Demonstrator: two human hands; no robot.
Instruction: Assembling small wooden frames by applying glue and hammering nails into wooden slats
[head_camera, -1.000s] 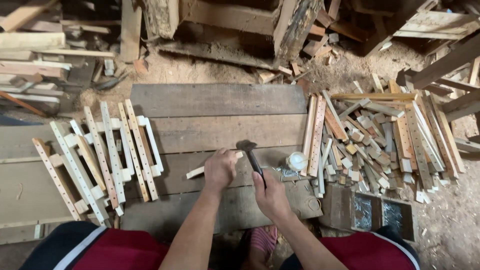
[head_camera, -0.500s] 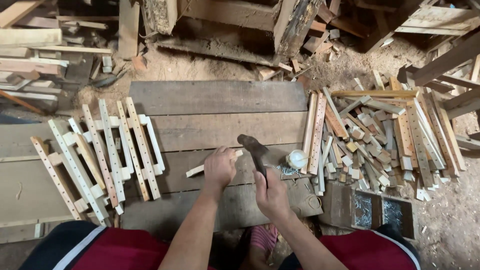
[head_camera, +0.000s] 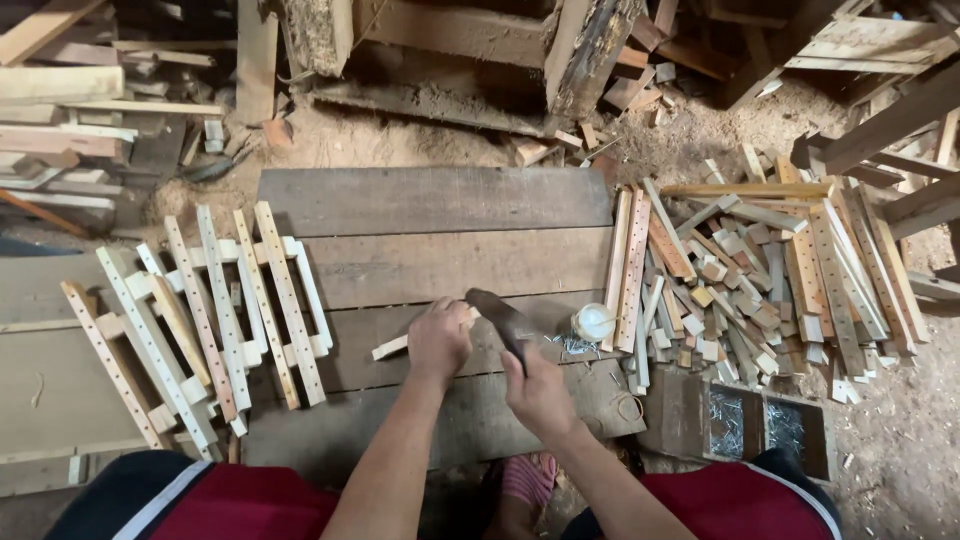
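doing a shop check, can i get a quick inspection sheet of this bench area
surface: dark worn planks, sawdust around
job's things: small wood strip pinned under left hand; hammer in right hand
clutter: drilled slat racks at left, heap of slats and offcuts at right, loose nails, box of nails, small white round container
grippers: both hands busy
cables: nothing seen
surroundings: rough timber stacked behind, dirt floor

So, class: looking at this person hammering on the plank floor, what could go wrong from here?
1. The left hand pins the small wooden strip close under the hammer, so a missed blow could hit fingers.
2. Loose nails lie beside the right hand and could prick it.
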